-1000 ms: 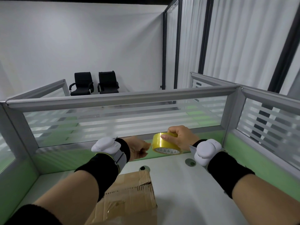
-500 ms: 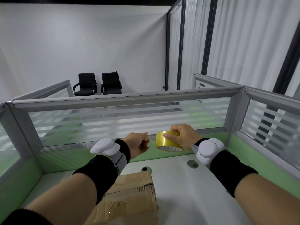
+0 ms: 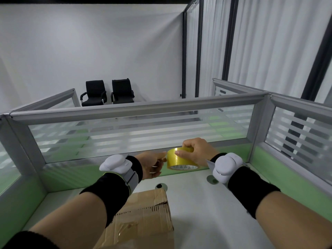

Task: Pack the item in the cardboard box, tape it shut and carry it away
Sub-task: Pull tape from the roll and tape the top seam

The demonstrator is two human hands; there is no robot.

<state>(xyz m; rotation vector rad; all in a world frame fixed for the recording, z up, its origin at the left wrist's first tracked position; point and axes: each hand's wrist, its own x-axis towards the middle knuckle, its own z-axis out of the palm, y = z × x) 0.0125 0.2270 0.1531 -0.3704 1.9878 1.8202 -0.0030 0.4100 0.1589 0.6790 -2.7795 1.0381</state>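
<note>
The 2 hands are raised together above the far side of the table, in front of the frosted partition. The right hand grips the roll of yellow tape, thumb on its near face and fingers curled over the top. The left hand, fingers curled, pinches at the roll's left edge with thumb and forefinger; whether a loose tape end lies between them cannot be told. The cardboard box sits on the table below, flaps down, partly under the left forearm and well apart from the roll.
</note>
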